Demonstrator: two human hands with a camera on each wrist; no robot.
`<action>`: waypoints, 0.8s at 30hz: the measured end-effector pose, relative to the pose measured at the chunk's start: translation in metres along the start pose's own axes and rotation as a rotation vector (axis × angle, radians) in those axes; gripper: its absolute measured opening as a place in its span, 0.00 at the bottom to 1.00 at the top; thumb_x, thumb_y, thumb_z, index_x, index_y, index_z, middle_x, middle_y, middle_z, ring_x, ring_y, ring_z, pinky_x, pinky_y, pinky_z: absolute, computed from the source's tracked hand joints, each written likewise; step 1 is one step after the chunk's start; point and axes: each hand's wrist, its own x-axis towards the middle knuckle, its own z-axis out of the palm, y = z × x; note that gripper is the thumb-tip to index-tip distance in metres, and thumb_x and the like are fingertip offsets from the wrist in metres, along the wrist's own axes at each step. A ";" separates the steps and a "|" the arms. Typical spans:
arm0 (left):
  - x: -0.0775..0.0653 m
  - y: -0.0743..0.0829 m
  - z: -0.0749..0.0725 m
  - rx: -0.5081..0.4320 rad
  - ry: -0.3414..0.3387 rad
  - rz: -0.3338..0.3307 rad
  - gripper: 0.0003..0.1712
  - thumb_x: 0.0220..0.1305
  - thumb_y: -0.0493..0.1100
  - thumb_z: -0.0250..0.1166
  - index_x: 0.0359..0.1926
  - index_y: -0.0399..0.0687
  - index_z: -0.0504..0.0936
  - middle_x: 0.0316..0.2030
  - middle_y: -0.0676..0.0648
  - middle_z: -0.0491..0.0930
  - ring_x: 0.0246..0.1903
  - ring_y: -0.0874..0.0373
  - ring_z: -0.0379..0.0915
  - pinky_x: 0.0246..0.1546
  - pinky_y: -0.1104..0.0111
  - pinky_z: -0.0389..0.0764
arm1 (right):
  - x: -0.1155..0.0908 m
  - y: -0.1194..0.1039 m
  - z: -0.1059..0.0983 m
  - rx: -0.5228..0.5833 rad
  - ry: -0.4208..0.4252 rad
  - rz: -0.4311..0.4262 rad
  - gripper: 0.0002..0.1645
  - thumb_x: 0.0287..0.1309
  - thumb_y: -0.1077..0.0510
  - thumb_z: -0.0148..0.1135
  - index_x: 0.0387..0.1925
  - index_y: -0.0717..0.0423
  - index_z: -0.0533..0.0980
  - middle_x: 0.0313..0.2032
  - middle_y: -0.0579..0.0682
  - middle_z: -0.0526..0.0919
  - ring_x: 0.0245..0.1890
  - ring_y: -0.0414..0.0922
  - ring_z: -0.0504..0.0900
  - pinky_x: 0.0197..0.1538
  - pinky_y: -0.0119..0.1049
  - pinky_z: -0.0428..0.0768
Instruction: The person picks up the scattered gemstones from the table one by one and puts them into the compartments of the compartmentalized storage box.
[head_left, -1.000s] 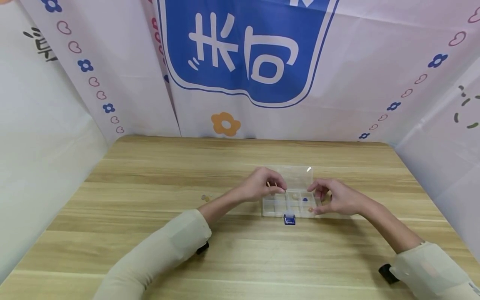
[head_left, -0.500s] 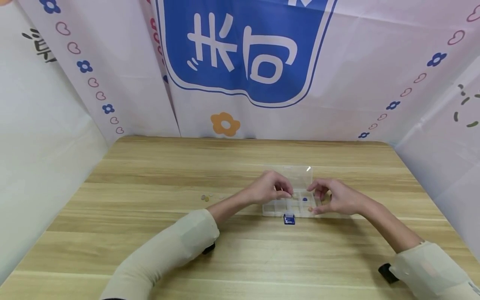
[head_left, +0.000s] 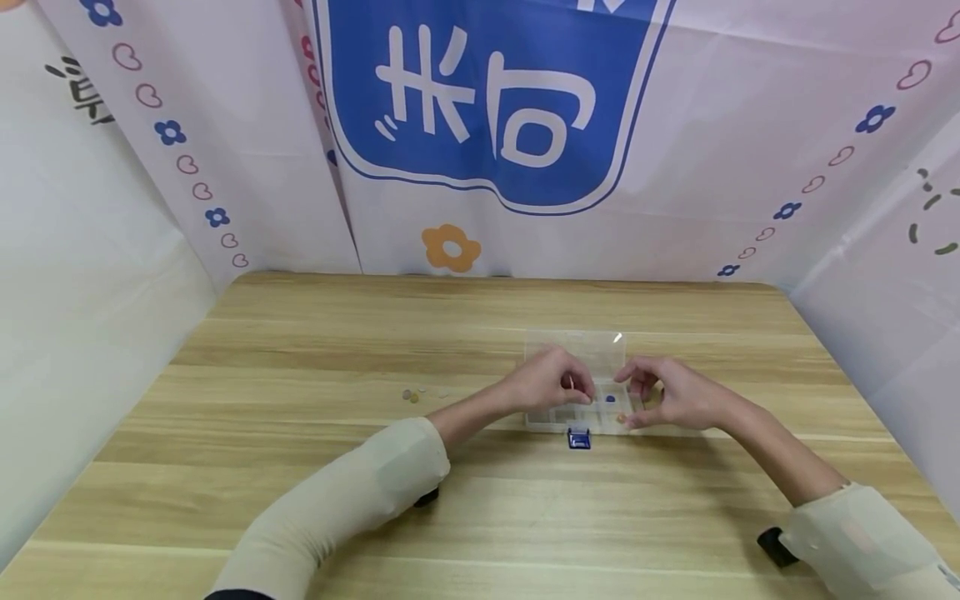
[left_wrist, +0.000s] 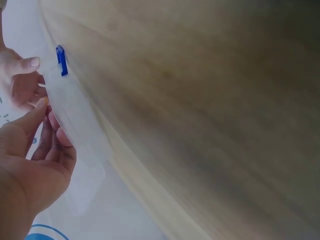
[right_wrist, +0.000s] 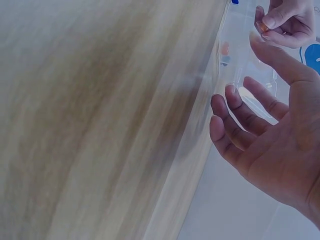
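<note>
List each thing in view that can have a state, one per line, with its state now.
Box: open, on the table.
Lid: swung back.
Latch: undone.
Blue piece: lying in the box.
Loose pieces: scattered on the table.
Left hand: pinching.
Orange piece: held in the left hand.
Right hand: fingers apart, at the box's right end.

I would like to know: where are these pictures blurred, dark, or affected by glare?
Head view: mostly crisp, with a bright glint on the clear lid and a soft shadow on the table beneath the right forearm; left wrist view: table grain smeared, upper right corner dark, box washed out; right wrist view: table soft, right hand clearer.
</note>
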 end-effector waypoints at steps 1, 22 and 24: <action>0.000 0.000 0.000 0.004 -0.004 0.000 0.02 0.65 0.32 0.71 0.37 0.36 0.90 0.34 0.46 0.89 0.29 0.65 0.77 0.35 0.78 0.79 | 0.000 0.000 0.000 -0.002 0.000 0.001 0.32 0.48 0.56 0.84 0.51 0.66 0.78 0.35 0.50 0.79 0.38 0.48 0.76 0.38 0.37 0.78; 0.003 0.003 0.001 0.111 -0.048 0.002 0.04 0.66 0.32 0.71 0.39 0.38 0.91 0.37 0.46 0.89 0.30 0.65 0.77 0.36 0.80 0.78 | -0.001 0.001 0.001 0.003 0.009 -0.024 0.32 0.49 0.56 0.84 0.52 0.66 0.78 0.36 0.49 0.79 0.38 0.46 0.76 0.38 0.36 0.78; 0.002 0.002 0.001 0.097 -0.047 0.008 0.04 0.66 0.32 0.70 0.40 0.38 0.91 0.37 0.45 0.89 0.31 0.65 0.77 0.36 0.80 0.78 | 0.000 0.001 0.001 0.001 0.010 -0.024 0.32 0.48 0.56 0.84 0.51 0.66 0.78 0.36 0.49 0.79 0.38 0.46 0.76 0.38 0.36 0.78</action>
